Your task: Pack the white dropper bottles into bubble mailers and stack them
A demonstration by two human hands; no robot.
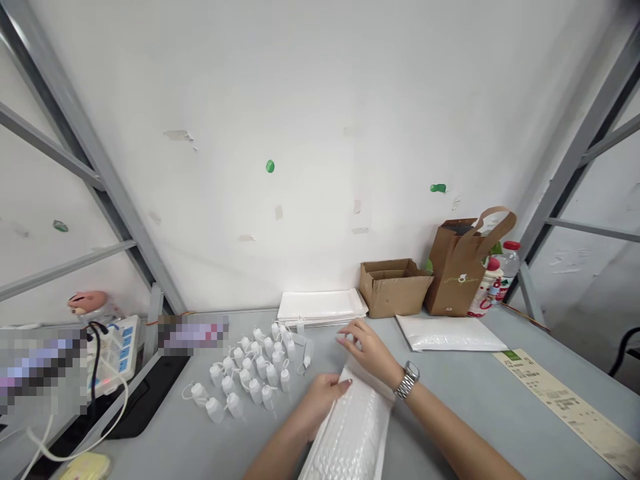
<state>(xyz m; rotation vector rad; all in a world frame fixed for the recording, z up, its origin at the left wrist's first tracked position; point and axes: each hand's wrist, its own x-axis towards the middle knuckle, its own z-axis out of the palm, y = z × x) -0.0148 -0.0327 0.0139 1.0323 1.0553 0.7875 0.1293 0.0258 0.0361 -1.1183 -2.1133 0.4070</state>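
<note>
A white bubble mailer (353, 427) lies at a slant on the grey table in front of me, its near end cut off by the bottom of the view. My left hand (325, 397) grips its left edge near the far end, thumb on top and the other fingers mostly hidden beneath. Over that far end is my right hand (364, 343), with a metal watch on the wrist. Its fingers are bent and a gap shows between them; I see nothing held there. To the left stand several small white squeeze bottles (247, 367) with tethered caps.
A stack of white mailers (320, 305) lies by the wall, beside an open cardboard box (395, 287) and a brown paper bag (453, 273). Another mailer (450, 333) and a long paper strip (565, 407) lie right. A power strip (127, 353) with cables is left.
</note>
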